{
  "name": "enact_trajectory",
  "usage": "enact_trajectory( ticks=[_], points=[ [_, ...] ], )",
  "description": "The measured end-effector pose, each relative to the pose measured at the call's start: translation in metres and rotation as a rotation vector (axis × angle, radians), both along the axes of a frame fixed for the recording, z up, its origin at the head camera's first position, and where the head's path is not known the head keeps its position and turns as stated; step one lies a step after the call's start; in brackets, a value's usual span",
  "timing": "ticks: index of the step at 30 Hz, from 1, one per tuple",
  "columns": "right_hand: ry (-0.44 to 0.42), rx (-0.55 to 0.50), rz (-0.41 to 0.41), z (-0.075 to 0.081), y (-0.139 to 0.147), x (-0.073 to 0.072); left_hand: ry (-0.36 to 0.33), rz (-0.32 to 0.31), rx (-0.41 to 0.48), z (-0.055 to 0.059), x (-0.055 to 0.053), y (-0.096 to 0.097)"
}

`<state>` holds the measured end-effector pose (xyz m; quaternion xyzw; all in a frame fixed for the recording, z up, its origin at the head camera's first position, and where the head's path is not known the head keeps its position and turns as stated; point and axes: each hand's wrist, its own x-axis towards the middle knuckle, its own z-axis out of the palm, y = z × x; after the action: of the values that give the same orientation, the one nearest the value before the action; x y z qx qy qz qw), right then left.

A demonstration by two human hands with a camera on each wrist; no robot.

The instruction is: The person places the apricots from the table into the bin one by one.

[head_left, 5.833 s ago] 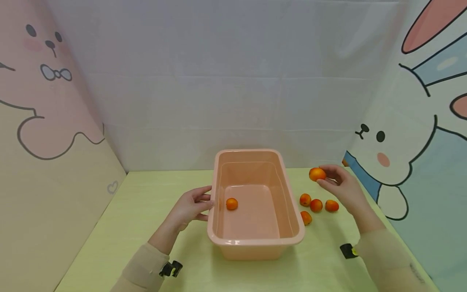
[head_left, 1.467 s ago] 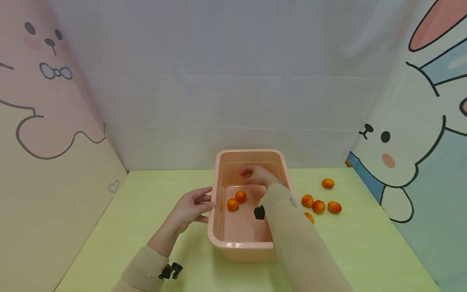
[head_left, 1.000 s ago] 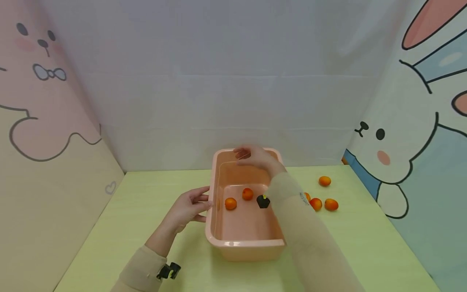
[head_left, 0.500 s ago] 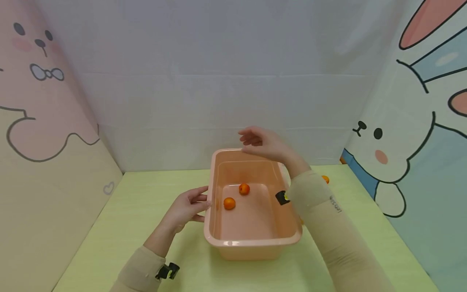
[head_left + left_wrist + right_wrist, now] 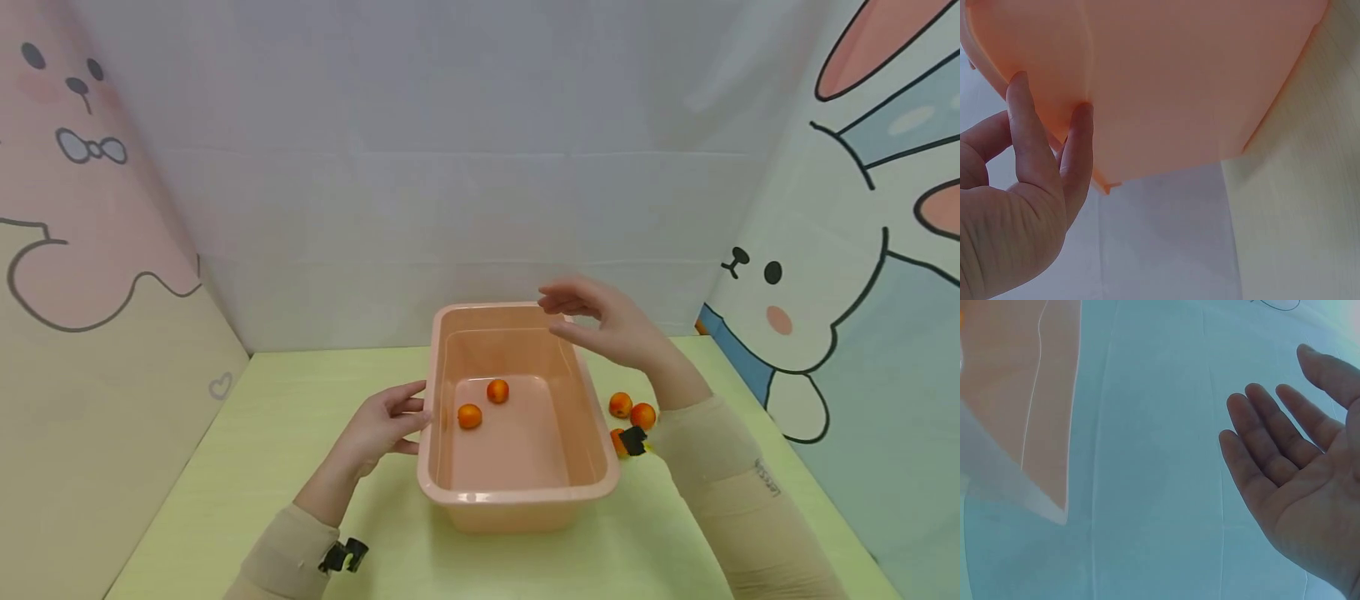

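My left hand (image 5: 382,425) rests against the left side of a pink plastic basin (image 5: 517,497), with its thumb by the rim. In the left wrist view its fingers (image 5: 1030,147) lie nearly straight against the outer wall. Two small orange kumquat-like fruits, one nearer fruit (image 5: 469,417) and one farther fruit (image 5: 497,391), lie on the basin floor toward the left. Over the basin's far right corner hovers my right hand (image 5: 607,321), holding nothing. The right wrist view shows its palm (image 5: 1310,500), fingers loosely extended and thumb apart.
Right of the basin several more orange fruits (image 5: 620,405) sit on the light green table (image 5: 300,467), partly covered by my right sleeve and a black strap clip (image 5: 633,441). A white cloth wall (image 5: 375,208) stands behind; printed cartoon panels (image 5: 795,333) flank the table.
Earlier my right hand held a fruit beside the basin, which had one fruit inside; now two lie there. That hand has risen from the basin and moved right. My left hand has stayed put.
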<state>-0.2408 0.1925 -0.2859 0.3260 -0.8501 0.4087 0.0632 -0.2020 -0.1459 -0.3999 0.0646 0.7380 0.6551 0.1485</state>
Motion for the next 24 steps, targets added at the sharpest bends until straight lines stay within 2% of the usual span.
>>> enact_trajectory(
  ticks=[7,14,18,24],
  points=[
    [-0.027,-0.010,-0.069,-0.025,0.031,0.015,0.015,-0.010,0.003,0.002,0.002,0.000],
    [-0.072,-0.077,-0.130,-0.061,0.055,0.029,0.022,-0.013,0.004,0.004,0.004,0.001],
    [-0.139,-0.087,-0.208,-0.087,0.066,0.038,0.022,-0.014,0.007,0.003,0.003,0.001],
    [-0.240,-0.156,-0.320,-0.144,0.078,0.048,0.021,-0.012,0.004,0.004,0.003,0.001]
  ],
)
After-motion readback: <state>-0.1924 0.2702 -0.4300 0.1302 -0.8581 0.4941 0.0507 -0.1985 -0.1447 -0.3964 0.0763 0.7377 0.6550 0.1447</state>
